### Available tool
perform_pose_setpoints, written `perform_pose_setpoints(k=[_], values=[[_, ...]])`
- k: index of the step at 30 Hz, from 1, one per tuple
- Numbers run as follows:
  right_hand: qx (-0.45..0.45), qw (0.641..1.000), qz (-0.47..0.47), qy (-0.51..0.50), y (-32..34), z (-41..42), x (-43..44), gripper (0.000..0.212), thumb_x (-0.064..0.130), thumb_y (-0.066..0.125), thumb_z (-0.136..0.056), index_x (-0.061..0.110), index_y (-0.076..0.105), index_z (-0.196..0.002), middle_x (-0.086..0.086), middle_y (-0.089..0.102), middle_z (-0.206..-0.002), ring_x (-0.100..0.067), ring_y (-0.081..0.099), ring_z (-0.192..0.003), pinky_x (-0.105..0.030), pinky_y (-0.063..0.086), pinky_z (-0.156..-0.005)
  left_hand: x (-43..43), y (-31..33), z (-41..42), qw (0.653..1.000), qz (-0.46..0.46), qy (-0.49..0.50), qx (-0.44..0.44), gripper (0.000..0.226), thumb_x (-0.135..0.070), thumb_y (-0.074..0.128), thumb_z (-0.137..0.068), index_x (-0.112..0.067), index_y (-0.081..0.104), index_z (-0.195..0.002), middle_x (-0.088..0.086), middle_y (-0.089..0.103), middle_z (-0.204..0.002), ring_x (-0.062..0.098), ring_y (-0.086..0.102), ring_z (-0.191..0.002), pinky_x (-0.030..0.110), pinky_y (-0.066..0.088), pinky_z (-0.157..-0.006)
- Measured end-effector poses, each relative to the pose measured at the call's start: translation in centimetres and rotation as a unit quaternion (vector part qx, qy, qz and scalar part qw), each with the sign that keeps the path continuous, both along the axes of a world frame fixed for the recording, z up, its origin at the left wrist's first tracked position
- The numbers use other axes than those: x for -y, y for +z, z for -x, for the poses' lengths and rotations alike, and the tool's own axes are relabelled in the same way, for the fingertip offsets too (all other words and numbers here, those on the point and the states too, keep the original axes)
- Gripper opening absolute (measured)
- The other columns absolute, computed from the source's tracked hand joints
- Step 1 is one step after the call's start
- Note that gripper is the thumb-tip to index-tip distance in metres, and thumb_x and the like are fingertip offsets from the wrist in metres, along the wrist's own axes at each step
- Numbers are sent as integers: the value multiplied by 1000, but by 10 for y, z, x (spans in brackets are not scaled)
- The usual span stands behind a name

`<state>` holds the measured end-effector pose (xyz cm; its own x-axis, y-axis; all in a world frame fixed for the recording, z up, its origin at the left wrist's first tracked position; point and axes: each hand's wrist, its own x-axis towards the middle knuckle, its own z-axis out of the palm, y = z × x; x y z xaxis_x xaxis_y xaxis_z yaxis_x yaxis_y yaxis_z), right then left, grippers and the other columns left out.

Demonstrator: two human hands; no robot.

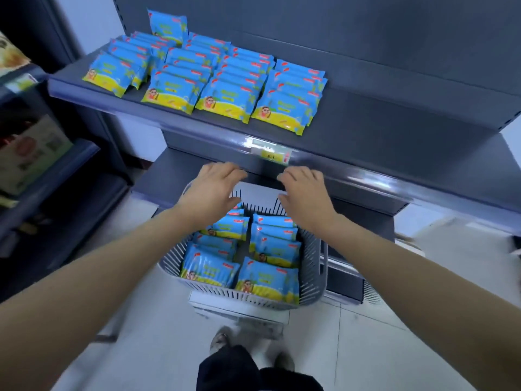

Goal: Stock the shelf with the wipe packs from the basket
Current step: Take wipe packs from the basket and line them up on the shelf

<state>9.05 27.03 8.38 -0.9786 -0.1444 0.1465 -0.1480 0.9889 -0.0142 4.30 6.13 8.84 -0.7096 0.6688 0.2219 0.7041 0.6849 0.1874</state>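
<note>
Left hand (210, 190) and right hand (306, 198) are hovering over the basket (311, 266), fingers slack, gripping nothing. Wipe packs (267, 277) are lying in two rows in the basket, others lining the shelf (394, 131). Advised: gripping one pack per hand, filling the shelf's bare right side

Shelf (394, 131): bare deck right of the pack rows (225, 88), which fill its left half. Basket (311, 266) open above; the shelf's front rail (352, 172) runs just beyond its far end.
</note>
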Motion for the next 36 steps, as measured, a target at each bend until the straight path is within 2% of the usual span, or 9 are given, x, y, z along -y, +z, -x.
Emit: perform_pose_setpoints(k=[7, 14, 17, 23, 26, 29, 31, 34, 36], values=[[134, 989, -49, 30, -79, -1, -7, 35, 22, 50, -91, 12, 49, -125, -8, 51, -128, -28, 44, -119, -40, 32, -96, 19, -83, -5, 984, 148, 28, 98, 52, -27, 66, -82, -17, 47, -129, 5, 44, -130, 24, 40, -123, 32, 20, -99], [277, 957, -89, 15, -129, 2, -3, 38, 18, 52, -91, 6, 45, -126, -15, 50, -121, -33, 46, -114, -45, 39, -92, 32, -129, -5, 941, 283, 28, 183, 55, -31, 70, -79, -19, 46, -127, 3, 46, -126, 24, 44, -117, 36, 30, -100], [308, 946, -101, -12, -148, 1, 0, 42, 8, 49, -88, 7, 42, -130, -14, 48, -122, -34, 43, -118, -50, 35, -100, 34, -143, -5, 912, 356, 9, 202, 60, -30, 71, -79, -19, 44, -131, 4, 43, -133, 25, 44, -121, 37, 32, -100], [336, 936, -81, -66, -177, 2, -1, 38, 2, 46, -87, 7, 44, -125, -13, 50, -115, -33, 45, -112, -49, 37, -94, 36, -167, 2, 872, 431, -22, 231, 60, -25, 72, -78, -18, 45, -132, 6, 49, -130, 28, 47, -118, 39, 39, -100], [323, 939, -106, -54, -181, 4, 3, 23, -3, 50, -83, 6, 54, -104, -13, 53, -106, -30, 51, -98, -43, 41, -84, 36, -174, 8, 874, 432, -37, 218, 55, -24, 71, -79, -16, 48, -128, 5, 51, -128, 27, 49, -116, 37, 42, -96], [341, 931, -126, -43, -182, 1, 4, 13, -5, 47, -83, 6, 52, -79, -10, 48, -88, -26, 47, -81, -37, 39, -68, 36, -180, 12, 882, 412, -57, 221, 52, -22, 74, -76, -14, 51, -122, 6, 53, -123, 26, 50, -112, 37, 42, -94], [368, 923, -105, -37, -180, 3, 3, 15, -3, 44, -86, 5, 56, -89, -11, 54, -94, -23, 49, -78, -34, 43, -66, 37, -181, 13, 882, 393, -53, 254, 51, -18, 75, -75, -12, 51, -120, 7, 54, -122, 27, 51, -110, 36, 44, -90], [393, 917, -53, -43, -162, 11, 5, 32, 3, 42, -90, 8, 49, -121, -12, 56, -119, -28, 55, -97, -37, 48, -77, 37, -176, 15, 862, 384, -37, 330, 51, -10, 73, -76, -7, 51, -122, 11, 55, -126, 28, 53, -111, 37, 43, -90], [363, 930, -39, -41, -141, 17, 8, 40, 7, 43, -89, 11, 42, -128, -12, 55, -122, -31, 55, -103, -34, 43, -73, 35, -166, 20, 862, 370, -44, 343, 38, -6, 74, -73, -7, 56, -107, 12, 60, -112, 26, 53, -91, 35, 44, -79]])
